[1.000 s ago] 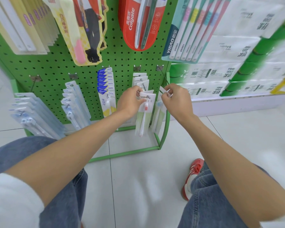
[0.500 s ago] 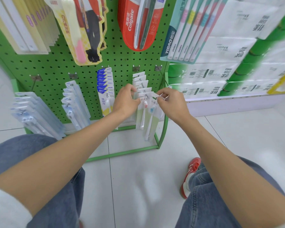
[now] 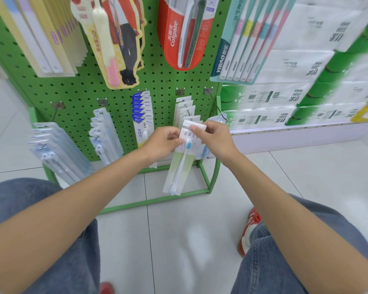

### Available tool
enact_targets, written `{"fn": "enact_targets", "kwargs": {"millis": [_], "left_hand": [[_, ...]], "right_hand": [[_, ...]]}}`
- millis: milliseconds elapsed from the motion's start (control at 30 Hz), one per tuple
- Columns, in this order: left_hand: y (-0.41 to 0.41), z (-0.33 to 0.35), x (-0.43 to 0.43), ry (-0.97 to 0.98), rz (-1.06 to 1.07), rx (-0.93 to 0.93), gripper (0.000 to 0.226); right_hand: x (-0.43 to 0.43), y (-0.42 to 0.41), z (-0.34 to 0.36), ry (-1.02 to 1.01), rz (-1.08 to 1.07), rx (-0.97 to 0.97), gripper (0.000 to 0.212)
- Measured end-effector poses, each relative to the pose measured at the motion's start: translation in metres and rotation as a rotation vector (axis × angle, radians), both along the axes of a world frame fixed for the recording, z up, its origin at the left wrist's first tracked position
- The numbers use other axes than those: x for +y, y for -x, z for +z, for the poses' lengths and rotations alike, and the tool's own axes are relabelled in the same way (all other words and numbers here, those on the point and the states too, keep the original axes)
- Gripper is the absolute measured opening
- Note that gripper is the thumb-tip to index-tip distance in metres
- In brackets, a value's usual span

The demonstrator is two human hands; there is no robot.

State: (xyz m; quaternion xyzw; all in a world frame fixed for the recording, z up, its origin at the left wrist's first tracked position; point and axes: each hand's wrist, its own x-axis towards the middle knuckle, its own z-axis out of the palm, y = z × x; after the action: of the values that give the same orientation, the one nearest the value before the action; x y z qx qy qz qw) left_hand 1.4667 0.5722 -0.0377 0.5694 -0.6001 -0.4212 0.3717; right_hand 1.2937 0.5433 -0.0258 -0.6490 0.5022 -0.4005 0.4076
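Toothbrush pack — top in the grip of left hand and right hand, apparently unhooked.

Bright, even daylight-white light with only faint shadows. Soft glare patches lie on the floor. The wide lens bows the pegboard and its frame outward near the edges. The tissue packs at upper right are smeared by blur, while the pack at centre is sharp.
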Motion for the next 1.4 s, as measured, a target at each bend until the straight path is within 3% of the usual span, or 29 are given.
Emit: {"fn": "enact_targets", "kwargs": {"millis": [167, 333, 500, 600, 833, 1033, 1167, 1267, 1400], "left_hand": [[-0.003, 0.003, 0.001, -0.058, 0.104, 0.169, 0.011], [-0.009, 0.008, -0.003, -0.091, 0.243, 0.297, 0.011], [-0.012, 0.015, -0.006, -0.114, 0.352, 0.375, 0.013], [-0.014, 0.017, -0.007, -0.111, 0.384, 0.384, 0.013], [-0.013, 0.016, -0.004, -0.119, 0.384, 0.344, 0.015], [-0.01, 0.02, -0.003, -0.115, 0.388, 0.331, 0.02], [-0.007, 0.02, -0.004, -0.085, 0.388, 0.253, 0.02], [-0.008, 0.022, -0.005, -0.08, 0.364, 0.188, 0.021], [-0.009, 0.026, 0.0, -0.131, 0.28, 0.06, 0.072]], "right_hand": [[-0.002, -0.001, -0.004, -0.123, 0.059, 0.092, 0.046], [0.0, -0.001, -0.014, -0.246, 0.156, 0.137, 0.034], [0.009, 0.002, -0.029, -0.364, 0.316, 0.339, 0.014], [0.014, 0.004, -0.043, -0.459, 0.395, 0.418, 0.022], [0.022, 0.004, -0.057, -0.72, 0.439, 0.21, 0.013], [0.023, 0.01, -0.064, -0.585, 0.487, 0.444, 0.025], [0.027, 0.007, -0.059, -0.505, 0.489, 0.493, 0.009], [0.031, 0.004, -0.058, -0.432, 0.486, 0.501, 0.009], [0.039, -0.002, -0.058, -0.226, 0.457, 0.555, 0.013]]}}
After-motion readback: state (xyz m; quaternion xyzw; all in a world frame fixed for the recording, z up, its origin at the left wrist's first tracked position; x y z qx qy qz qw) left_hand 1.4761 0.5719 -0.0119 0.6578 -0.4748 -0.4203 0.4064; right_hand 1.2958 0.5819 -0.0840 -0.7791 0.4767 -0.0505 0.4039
